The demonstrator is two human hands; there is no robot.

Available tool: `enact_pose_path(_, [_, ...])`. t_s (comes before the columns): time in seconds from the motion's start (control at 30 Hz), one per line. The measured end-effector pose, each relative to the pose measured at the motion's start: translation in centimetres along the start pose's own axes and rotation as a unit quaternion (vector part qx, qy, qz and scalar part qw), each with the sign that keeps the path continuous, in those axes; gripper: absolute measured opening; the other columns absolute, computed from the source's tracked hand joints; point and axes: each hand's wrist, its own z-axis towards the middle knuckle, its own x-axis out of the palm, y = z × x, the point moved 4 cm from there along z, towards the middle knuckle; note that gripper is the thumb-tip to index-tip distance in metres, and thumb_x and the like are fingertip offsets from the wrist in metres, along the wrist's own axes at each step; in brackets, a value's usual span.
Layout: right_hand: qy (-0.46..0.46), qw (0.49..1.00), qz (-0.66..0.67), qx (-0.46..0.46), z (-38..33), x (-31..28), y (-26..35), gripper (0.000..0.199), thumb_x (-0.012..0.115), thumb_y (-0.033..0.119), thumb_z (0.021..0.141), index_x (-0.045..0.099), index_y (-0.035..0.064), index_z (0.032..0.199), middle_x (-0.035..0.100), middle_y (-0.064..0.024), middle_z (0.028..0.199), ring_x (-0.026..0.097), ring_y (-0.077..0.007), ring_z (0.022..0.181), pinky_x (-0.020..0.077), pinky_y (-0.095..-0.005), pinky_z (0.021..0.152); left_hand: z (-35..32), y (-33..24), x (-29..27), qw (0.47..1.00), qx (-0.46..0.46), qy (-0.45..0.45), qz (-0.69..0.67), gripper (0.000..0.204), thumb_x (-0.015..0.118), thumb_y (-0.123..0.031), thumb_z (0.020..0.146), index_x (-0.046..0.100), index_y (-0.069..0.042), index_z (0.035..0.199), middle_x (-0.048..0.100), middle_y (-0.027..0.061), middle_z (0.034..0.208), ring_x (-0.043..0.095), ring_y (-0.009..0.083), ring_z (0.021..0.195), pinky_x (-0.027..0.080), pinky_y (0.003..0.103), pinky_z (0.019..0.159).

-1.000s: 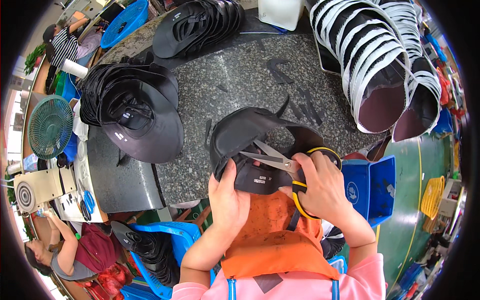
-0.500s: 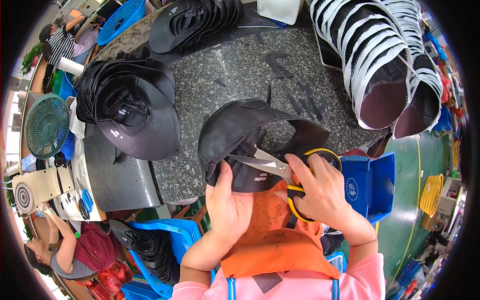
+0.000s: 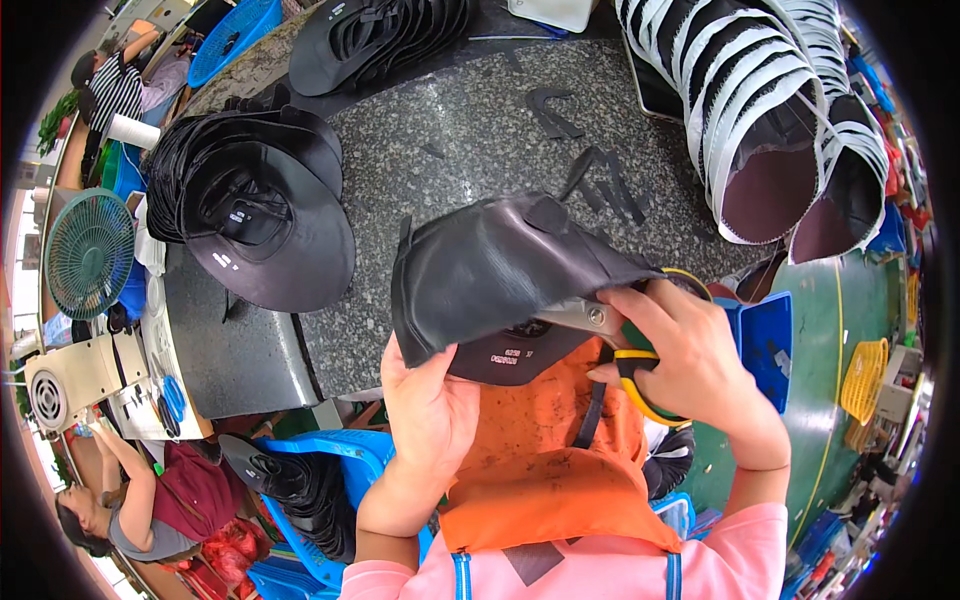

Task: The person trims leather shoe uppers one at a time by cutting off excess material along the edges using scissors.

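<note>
A black leather shoe upper (image 3: 490, 265) is held above the front edge of the stone-topped table. My left hand (image 3: 432, 412) is closed on its lower left edge, thumb on the near side. In my right hand (image 3: 695, 365) is a pair of scissors with yellow-and-black handles (image 3: 636, 385), fingers through the loops. Their pivot shows at the upper's right side; the blades are mostly hidden by the leather. Thin black leather scraps (image 3: 620, 190) lie on the table behind the upper.
Stacked black uppers (image 3: 270, 220) stand at the left, more (image 3: 375, 40) at the back. White-edged uppers (image 3: 745, 120) fill the back right. A blue bin (image 3: 765, 350) is at the right of the table. A green fan (image 3: 90, 253) and a seated person (image 3: 150, 490) are at the left.
The upper has been turned so its smooth outer side covers the opening. The scissors and my right hand have shifted right, and the blades, visible before, are now mostly hidden.
</note>
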Motion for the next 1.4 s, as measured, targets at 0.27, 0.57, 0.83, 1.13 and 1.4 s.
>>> enact_pose_path(0.27, [0.085,0.992,-0.093,-0.019,1.1,-2.6,-0.5,0.049,0.079,0.032,0.068,0.062,0.008,0.107,0.049,-0.0075,0.074,0.057,-0.0267,0.064,0.0436,-0.0384,0.054,0.7,-0.5,0.2,0.997,-0.031,0.017,0.071,0.033,0.053,0.004,0.092,0.051,0.005,0.124,0.065,0.0193,0.11,0.068,0.0339,0.096,0.057,0.047,0.086])
enact_pose_path(0.57, [0.103,0.984,-0.106,-0.102,2.4,-4.0,-1.1,0.05,0.082,0.029,0.061,0.065,0.0072,0.103,0.049,-0.004,0.072,0.055,-0.0245,0.059,0.0419,-0.0364,0.051,0.7,-0.7,0.3,0.996,-0.032,0.028,0.085,0.034,0.052,0.007,0.091,0.052,0.002,0.125,0.063,0.018,0.114,0.067,0.0331,0.098,0.058,0.048,0.087])
enact_pose_path(0.83, [0.087,0.978,-0.148,-0.118,2.2,-3.9,-1.0,0.053,0.081,0.026,0.059,0.064,0.0076,0.106,0.047,-0.0035,0.071,0.054,-0.0226,0.057,0.0413,-0.0357,0.05,0.3,-1.0,1.1,0.993,-0.04,0.061,0.087,0.036,0.053,0.008,0.09,0.05,0.001,0.126,0.061,0.0176,0.116,0.066,0.0327,0.101,0.057,0.05,0.087])
enact_pose_path(1.13, [0.051,0.977,-0.157,-0.131,2.2,-3.8,-0.4,0.047,0.081,0.02,0.058,0.066,0.0052,0.1,0.042,-0.0045,0.068,0.049,-0.0211,0.054,0.0374,-0.0356,0.048,-0.1,-0.8,0.9,0.996,-0.026,0.012,0.088,0.033,0.054,0.007,0.09,0.051,0.002,0.123,0.062,0.0176,0.113,0.066,0.0326,0.1,0.057,0.051,0.088])
enact_pose_path(1.4, [0.029,0.976,-0.148,-0.16,2.0,-3.0,-0.3,0.047,0.071,0.02,0.068,0.063,0.0068,0.112,0.041,-0.0018,0.069,0.052,-0.0151,0.052,0.0406,-0.0308,0.044,-0.7,-0.6,0.3,0.996,-0.044,0.021,0.079,0.037,0.054,-0.001,0.094,0.046,0.002,0.13,0.059,0.0188,0.12,0.064,0.0338,0.104,0.059,0.048,0.086])
